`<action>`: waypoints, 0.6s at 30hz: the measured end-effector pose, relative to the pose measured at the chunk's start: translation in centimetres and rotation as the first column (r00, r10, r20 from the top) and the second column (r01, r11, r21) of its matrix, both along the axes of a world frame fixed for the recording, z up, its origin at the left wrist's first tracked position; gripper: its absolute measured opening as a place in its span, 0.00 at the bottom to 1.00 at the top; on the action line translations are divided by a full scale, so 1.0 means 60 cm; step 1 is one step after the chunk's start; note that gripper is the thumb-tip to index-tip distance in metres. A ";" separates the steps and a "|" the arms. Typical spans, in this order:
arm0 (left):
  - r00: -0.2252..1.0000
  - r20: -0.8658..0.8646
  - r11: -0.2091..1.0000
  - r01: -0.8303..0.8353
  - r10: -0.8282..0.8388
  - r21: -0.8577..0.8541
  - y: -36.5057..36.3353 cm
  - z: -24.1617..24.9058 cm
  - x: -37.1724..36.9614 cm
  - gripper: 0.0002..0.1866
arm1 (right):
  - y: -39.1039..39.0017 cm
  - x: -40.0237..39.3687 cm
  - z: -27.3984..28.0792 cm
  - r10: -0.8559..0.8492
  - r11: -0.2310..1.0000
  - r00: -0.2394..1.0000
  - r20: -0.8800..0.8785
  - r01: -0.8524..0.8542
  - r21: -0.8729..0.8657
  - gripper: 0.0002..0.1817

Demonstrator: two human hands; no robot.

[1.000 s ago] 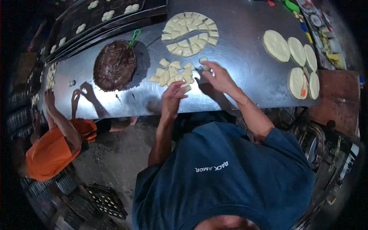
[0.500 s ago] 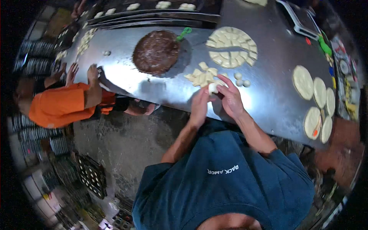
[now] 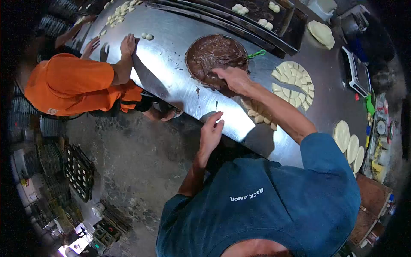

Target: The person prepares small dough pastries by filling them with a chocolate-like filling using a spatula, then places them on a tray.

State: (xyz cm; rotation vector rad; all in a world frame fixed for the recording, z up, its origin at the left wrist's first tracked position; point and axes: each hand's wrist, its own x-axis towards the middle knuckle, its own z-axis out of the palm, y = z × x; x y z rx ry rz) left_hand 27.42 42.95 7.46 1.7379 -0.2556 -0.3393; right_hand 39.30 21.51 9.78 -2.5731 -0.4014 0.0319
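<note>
Brown filling mound, right hand touching

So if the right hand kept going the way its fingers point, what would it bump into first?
Probably the brown chocolate filling in the round bowl: the right hand already reaches over its near rim, fingers pointing into it.

Blue short-sleeved shirt, white lettering

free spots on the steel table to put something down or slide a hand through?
Bare steel table between the co-worker's hand and the chocolate filling bowl, and between the cut dough round and the scale. Crowded: around the right hand and the dough pieces.
</note>
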 end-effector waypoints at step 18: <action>0.987 -0.148 0.997 -0.072 0.069 -0.013 0.019 -0.013 0.025 0.14 | 0.030 -0.116 -0.027 -0.066 0.990 0.953 0.295 0.101 -0.103 0.29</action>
